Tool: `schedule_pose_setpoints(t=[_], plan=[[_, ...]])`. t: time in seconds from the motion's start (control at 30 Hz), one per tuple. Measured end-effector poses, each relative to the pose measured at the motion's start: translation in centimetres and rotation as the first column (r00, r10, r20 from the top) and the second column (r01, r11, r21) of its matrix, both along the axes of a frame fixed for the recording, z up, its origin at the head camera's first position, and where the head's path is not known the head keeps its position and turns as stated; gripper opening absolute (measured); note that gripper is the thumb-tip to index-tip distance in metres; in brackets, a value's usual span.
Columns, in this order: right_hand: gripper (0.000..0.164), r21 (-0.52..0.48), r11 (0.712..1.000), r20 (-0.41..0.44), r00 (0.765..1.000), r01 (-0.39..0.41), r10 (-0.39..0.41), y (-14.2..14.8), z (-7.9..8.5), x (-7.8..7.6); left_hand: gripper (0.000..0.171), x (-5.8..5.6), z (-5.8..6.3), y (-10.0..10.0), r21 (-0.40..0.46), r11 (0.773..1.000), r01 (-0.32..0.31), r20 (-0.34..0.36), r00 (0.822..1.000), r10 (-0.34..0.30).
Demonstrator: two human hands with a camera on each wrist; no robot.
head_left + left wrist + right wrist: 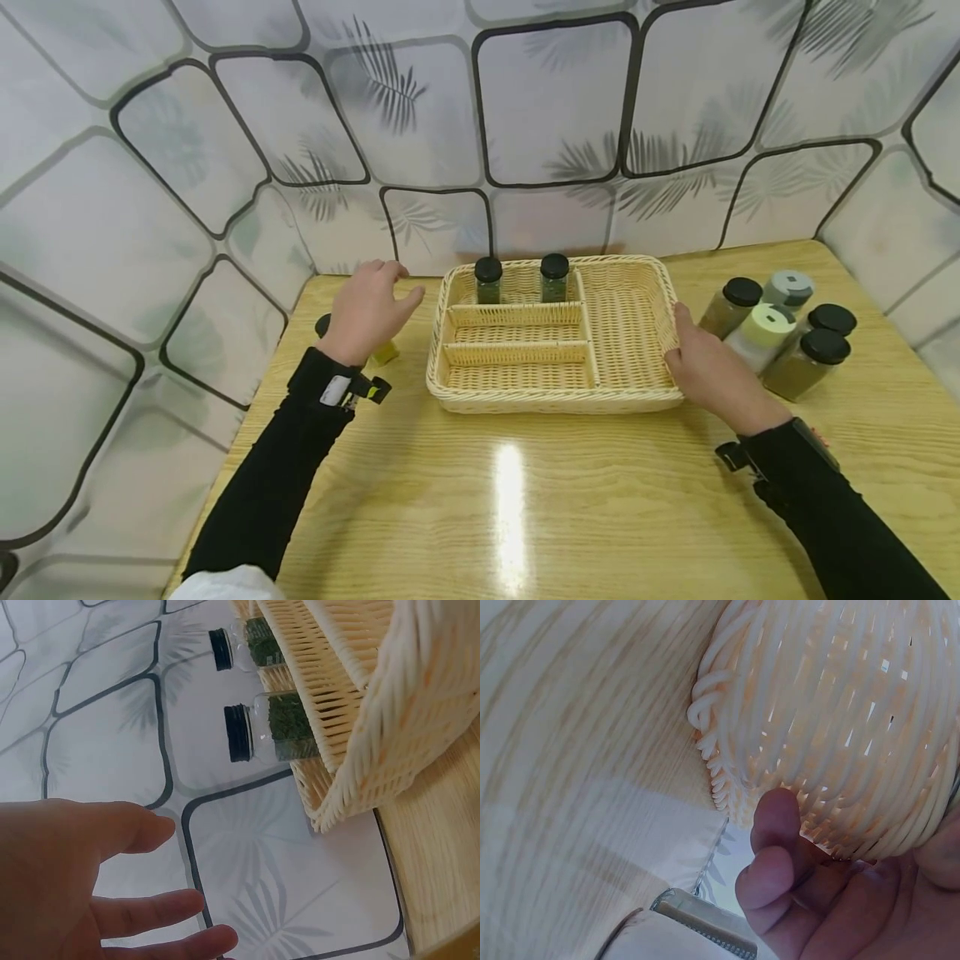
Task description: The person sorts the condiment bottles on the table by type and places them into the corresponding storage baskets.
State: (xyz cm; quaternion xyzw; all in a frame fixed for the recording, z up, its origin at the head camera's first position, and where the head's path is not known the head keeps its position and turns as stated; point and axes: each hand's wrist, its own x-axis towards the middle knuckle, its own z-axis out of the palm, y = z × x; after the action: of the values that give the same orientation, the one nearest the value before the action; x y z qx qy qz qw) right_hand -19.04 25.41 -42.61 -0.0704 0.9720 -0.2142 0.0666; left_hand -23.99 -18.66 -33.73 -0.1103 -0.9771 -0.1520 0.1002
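A pale woven basket [555, 406] with compartments stands on the table; two black-capped jars of green dried herbs, a left jar [488, 282] and a right jar [554, 279], are upright in its back left compartment. My right hand [716, 371] grips the basket's right end; in the right wrist view its curled fingers [776, 817] lie against the weave. To the left of the basket, my left hand [369, 312] hovers with fingers spread and nothing held. It partly hides a black cap [322, 325] and a small yellow object [385, 352]. The left wrist view shows both herb jars [289, 726].
Right of the basket stand several seasoning jars, among them a yellow-green-lidded one [768, 325], a grey-lidded one [788, 288] and a black-capped one [806, 362]. A patterned wall covering [555, 100] rises behind and beside the wooden table [420, 492].
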Motion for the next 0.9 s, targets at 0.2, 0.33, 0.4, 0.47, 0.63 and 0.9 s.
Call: schedule_pose_setpoints(t=[0.2,0.33,0.4,0.47,0.63,0.9], plan=[[0.072,-0.012,1.000,0.002,1.000,-0.001,0.001,0.1,-0.1,0.0,0.043,0.2,-0.5,-0.9,0.004,1.000,-0.018,0.001,1.000,0.018],[0.073,-0.009,1.000,0.006,1.000,0.001,-0.001,0.1,-0.1,0.0,0.044,0.3,-0.9,-1.5,0.015,0.999,-0.029,0.013,0.999,0.029],[0.073,-0.005,1.000,0.001,1.000,0.000,0.000,0.1,-0.1,0.0,0.045,0.4,-1.1,-1.8,0.012,0.999,-0.039,0.018,0.999,0.039],[0.073,-0.004,1.000,-0.004,1.000,-0.004,0.004,0.1,-0.1,0.0,0.046,0.6,-1.4,-2.1,0.007,0.999,-0.050,0.016,0.999,0.050],[0.073,-0.009,1.000,-0.007,1.000,-0.007,0.007,0.1,-0.1,0.0,0.044,0.9,-2.2,-2.9,-0.005,0.998,-0.064,-0.018,0.998,0.064],[0.073,-0.019,1.000,-0.007,1.000,-0.004,0.004,0.0,0.0,0.1,0.043,1.0,-3.3,-3.9,-0.015,0.997,-0.080,-0.038,0.996,0.080]])
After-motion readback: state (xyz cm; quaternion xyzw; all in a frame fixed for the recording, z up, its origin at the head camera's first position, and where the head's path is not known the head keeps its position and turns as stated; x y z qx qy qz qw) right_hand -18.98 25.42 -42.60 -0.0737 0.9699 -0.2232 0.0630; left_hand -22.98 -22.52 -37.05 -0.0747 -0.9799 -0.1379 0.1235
